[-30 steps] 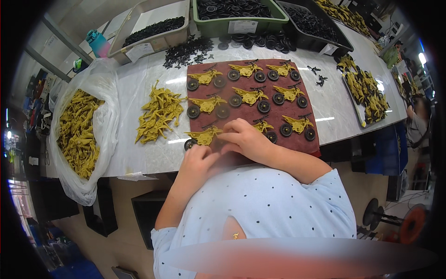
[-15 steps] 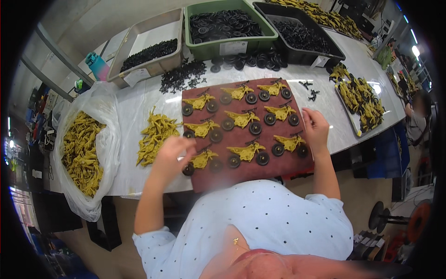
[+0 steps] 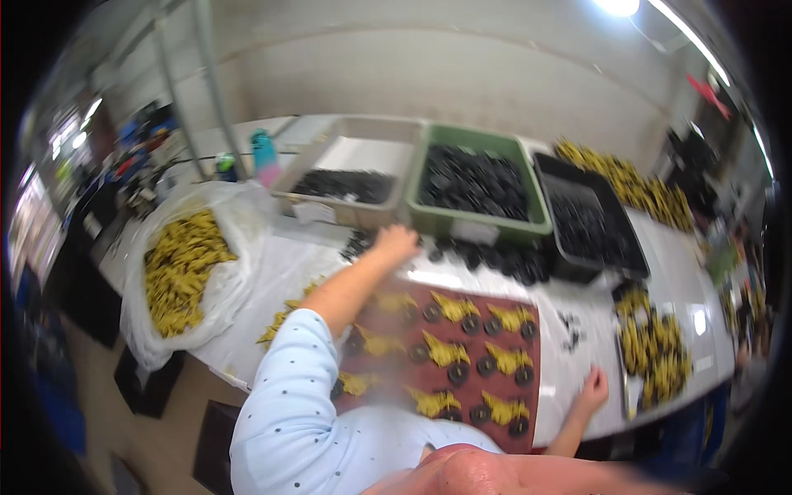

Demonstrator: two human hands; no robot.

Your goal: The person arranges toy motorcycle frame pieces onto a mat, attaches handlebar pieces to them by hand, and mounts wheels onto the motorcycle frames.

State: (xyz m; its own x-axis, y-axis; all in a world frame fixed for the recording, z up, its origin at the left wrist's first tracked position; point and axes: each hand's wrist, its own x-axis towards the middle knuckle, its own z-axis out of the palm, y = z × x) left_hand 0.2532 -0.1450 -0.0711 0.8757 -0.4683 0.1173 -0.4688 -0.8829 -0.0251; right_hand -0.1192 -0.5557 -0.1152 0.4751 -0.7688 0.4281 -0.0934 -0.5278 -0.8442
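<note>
My left hand point(image 3: 399, 243) reaches across the table to a pile of small black plastic parts point(image 3: 357, 245), beside loose black wheels point(image 3: 495, 260). Its fingers are blurred and partly hidden, so what they hold does not show. Off the right edge of the brown-red mat point(image 3: 462, 297), my right hand point(image 3: 594, 388) is closed, fingertips pressed together; anything in them is too small to make out. Rows of yellow toy motorcycles point(image 3: 445, 353) with black wheels lie on the mat, some behind my left arm. A few small black parts point(image 3: 571, 332) lie between mat and right hand.
Along the back stand a beige bin point(image 3: 334, 213), a green bin point(image 3: 478, 229) and a black bin point(image 3: 590, 260) of black parts. Left are a plastic bag point(image 3: 247, 219) of yellow parts and a loose yellow heap point(image 3: 280, 322); right, a tray of yellow-black pieces point(image 3: 652, 355).
The view has tilted up and shifted. My left hand has gone from over the mat's left side to the black parts at the back. My right hand has moved away from the mat's edge, rightward.
</note>
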